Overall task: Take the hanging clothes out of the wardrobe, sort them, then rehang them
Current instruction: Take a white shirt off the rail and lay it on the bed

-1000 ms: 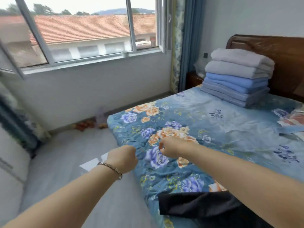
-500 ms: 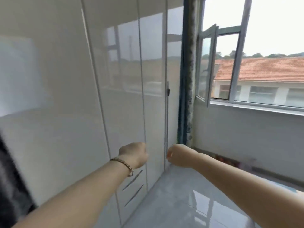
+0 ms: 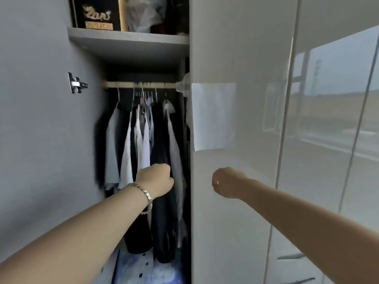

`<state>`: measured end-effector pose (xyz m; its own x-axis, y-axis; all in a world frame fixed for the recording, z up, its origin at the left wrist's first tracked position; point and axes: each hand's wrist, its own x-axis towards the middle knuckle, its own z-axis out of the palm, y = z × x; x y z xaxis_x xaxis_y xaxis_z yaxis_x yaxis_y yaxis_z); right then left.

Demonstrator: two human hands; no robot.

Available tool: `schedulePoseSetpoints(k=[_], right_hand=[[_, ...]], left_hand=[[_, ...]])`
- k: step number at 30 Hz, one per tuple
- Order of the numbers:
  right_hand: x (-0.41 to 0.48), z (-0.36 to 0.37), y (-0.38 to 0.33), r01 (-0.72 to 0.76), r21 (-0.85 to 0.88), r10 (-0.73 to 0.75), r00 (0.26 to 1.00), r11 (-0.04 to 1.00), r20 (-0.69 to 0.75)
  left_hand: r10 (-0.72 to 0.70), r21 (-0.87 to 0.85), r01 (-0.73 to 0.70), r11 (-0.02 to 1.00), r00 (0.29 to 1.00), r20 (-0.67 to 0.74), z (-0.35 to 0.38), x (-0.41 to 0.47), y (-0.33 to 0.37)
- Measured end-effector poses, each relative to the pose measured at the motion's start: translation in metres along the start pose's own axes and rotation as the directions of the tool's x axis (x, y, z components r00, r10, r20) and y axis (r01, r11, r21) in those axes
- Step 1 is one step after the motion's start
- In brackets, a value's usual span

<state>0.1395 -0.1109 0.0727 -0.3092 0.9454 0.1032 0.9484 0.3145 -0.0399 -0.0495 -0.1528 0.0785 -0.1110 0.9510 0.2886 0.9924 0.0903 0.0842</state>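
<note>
The wardrobe stands with its left door (image 3: 41, 119) swung open. Inside, several white, grey and dark garments (image 3: 143, 140) hang on hangers from a wooden rod (image 3: 123, 85). My left hand (image 3: 155, 179), a bracelet on its wrist, is curled into a fist just in front of the dark garments at mid height and holds nothing that I can see. My right hand (image 3: 227, 182) is also a fist with nothing in it, held in front of the closed glossy white door (image 3: 235, 58) to the right of the opening.
A shelf (image 3: 131, 41) above the rod carries a black box with a gold dragon (image 3: 96, 13) and bagged items. A white paper sheet (image 3: 213, 115) is stuck on the closed door. Blue floral fabric (image 3: 143, 269) lies on the wardrobe floor. Drawer handles (image 3: 291, 256) show at lower right.
My view has swung left from the bed, past the window and closed wardrobe doors, to the open wardrobe section. Both fists stay curled out in front of me.
</note>
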Motion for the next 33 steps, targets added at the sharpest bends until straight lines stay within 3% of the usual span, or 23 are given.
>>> schedulePoseSetpoints(k=[5,11,18,24,30,33], right_hand=[[0.061,-0.023,-0.058,0.096,-0.001,-0.096,0.994,0.995,-0.057],[0.153,-0.041,-0.094,0.056,-0.020,-0.058,0.995,0.998,-0.080],[0.250,-0.079,-0.109,0.026,0.154,0.008,0.977,0.988,-0.215],[0.362,-0.104,-0.126,0.094,0.276,0.022,0.920,0.956,-0.391],[0.465,-0.113,-0.137,0.038,0.495,0.154,0.927,0.868,-0.342],[0.491,-0.106,-0.144,0.039,0.633,0.219,0.920,0.773,-0.324]], left_hand=[[-0.086,0.009,0.087,0.996,0.991,-0.105,-0.020,0.041,-0.066],[-0.103,0.004,0.106,0.994,0.971,-0.215,-0.044,0.119,-0.119],[-0.069,0.030,0.082,0.996,0.952,-0.299,-0.062,0.206,-0.148],[-0.082,0.007,0.091,0.996,0.932,-0.354,-0.055,0.277,-0.160],[-0.086,0.022,0.103,0.994,0.913,-0.398,-0.054,0.331,-0.171],[-0.085,0.039,0.110,0.993,0.912,-0.402,-0.052,0.344,-0.181]])
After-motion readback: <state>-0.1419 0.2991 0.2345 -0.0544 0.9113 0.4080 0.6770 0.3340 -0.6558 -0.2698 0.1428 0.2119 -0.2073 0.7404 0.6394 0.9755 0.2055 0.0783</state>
